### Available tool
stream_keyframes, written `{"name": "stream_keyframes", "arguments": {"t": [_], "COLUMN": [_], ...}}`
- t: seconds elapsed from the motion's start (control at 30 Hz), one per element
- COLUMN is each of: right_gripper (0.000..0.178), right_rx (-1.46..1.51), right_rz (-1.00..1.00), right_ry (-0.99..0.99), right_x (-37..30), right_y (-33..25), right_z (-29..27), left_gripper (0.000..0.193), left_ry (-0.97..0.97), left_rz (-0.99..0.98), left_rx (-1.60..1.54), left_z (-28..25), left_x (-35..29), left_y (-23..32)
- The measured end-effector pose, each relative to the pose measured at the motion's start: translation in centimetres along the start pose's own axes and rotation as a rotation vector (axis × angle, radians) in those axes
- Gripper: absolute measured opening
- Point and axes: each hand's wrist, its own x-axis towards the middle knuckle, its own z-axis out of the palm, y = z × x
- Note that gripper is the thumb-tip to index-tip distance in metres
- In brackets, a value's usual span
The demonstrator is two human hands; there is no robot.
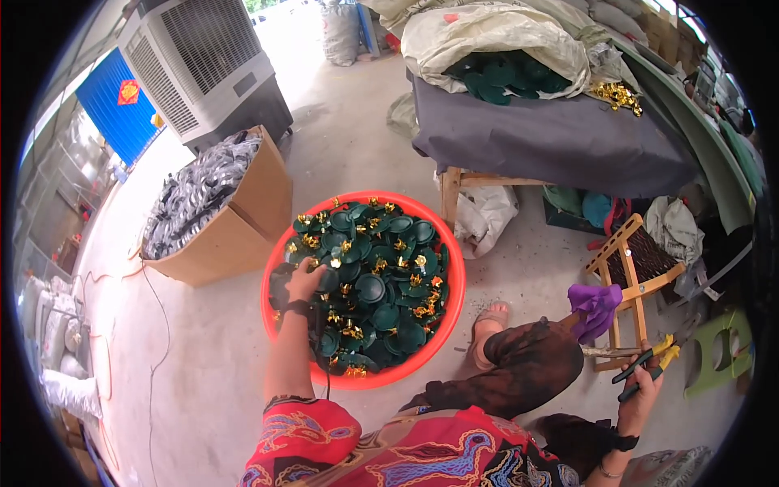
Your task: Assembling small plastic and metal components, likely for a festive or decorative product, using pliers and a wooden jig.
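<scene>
A round red basin [459, 304] stands on the floor before me, filled with dark green round discs [371, 289] with small shiny gold metal clips [420, 262] among them. My left hand [303, 282] is inside its left side, fingers bent and closed among the discs. What lies in those fingers is hidden. Off to the right, my right hand [643, 388] is closed round a pair of pliers [667, 354] with black and yellow parts, away from the basin. Dark bands sit on both wrists.
A cardboard box [235, 219] of grey-black pieces stands left, before an air cooler [203, 69]. At the back right, a covered table [535, 134] bears a sack [487, 36] of green discs and loose gold clips. A wooden stool [637, 284] with purple cloth [595, 308] is right. A cable crosses the left floor.
</scene>
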Motion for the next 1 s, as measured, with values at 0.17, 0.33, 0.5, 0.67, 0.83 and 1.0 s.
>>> {"name": "stream_keyframes", "arguments": {"t": [0.17,0.33,0.5,0.67,0.83,1.0], "right_gripper": [0.055,0.058,0.045,0.038,0.038,0.033], "right_rx": [0.002,0.061,-0.122,0.031,0.139,0.162], "right_rz": [0.005,-0.012,-0.025,-0.032,-0.009,-0.02], "right_ry": [0.006,-0.021,0.123,-0.022,0.022,0.041], "right_x": [0.3,0.8,-0.8,1.1,-2.0,-2.9], "right_y": [0.2,0.6,-2.0,1.1,-1.0,-1.4], "right_z": [2.3,3.5,3.4,4.3,3.2,2.8], "left_gripper": [0.061,0.063,0.059,0.052,0.065,0.058], "left_ry": [0.025,0.157,0.087,0.487,0.046,0.006], "left_rz": [0.103,0.157,0.295,0.338,0.146,0.194], "left_rx": [0.038,0.044,0.113,0.18,0.409,0.383], "left_z": [1.4,2.6,2.6,6.8,2.4,2.5], "left_x": [-3.6,-7.0,-10.0,-2.7,-11.1,-11.1], "left_y": [2.2,4.9,9.7,-2.5,6.8,7.9]}}
